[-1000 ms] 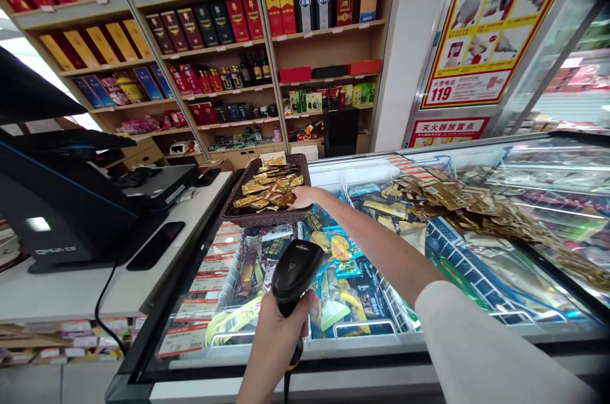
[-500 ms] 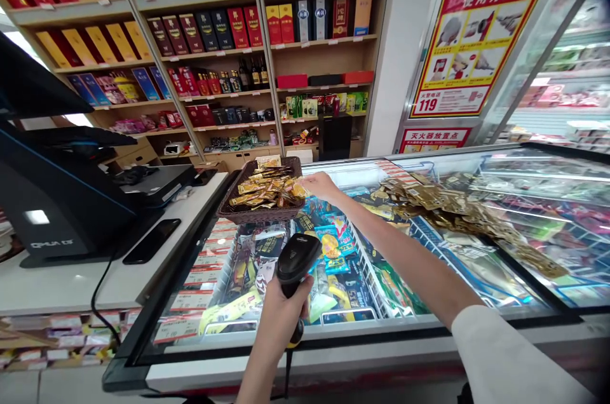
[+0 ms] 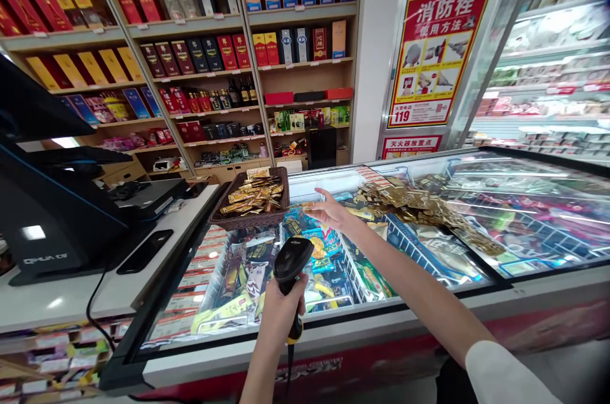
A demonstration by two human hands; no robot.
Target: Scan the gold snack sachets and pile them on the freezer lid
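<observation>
My left hand (image 3: 282,303) is wrapped round the handle of a black barcode scanner (image 3: 291,258), whose head tilts up over the freezer glass. My right hand (image 3: 330,209) reaches out just right of a brown woven basket (image 3: 248,221). A small orange-gold snack packet (image 3: 303,206) shows at its fingertips, with one finger raised off it. The basket stands on the freezer's glass top and holds a heap of similar small gold packets (image 3: 255,194). A spread pile of flat gold-brown packets (image 3: 419,204) lies on the glass to the right of my right hand.
Beneath the glass of the chest freezer (image 3: 219,355), bagged ice treats fill wire baskets. At left, a counter (image 3: 61,295) carries a checkout terminal (image 3: 57,201) and a black phone (image 3: 145,251). Shelves of boxed bottles (image 3: 204,54) and a red notice (image 3: 436,54) stand behind.
My right hand has moved right, off the basket's edge, with a small packet at its fingertips; one finger has lifted. My left hand still grips the scanner. The view has shifted slightly.
</observation>
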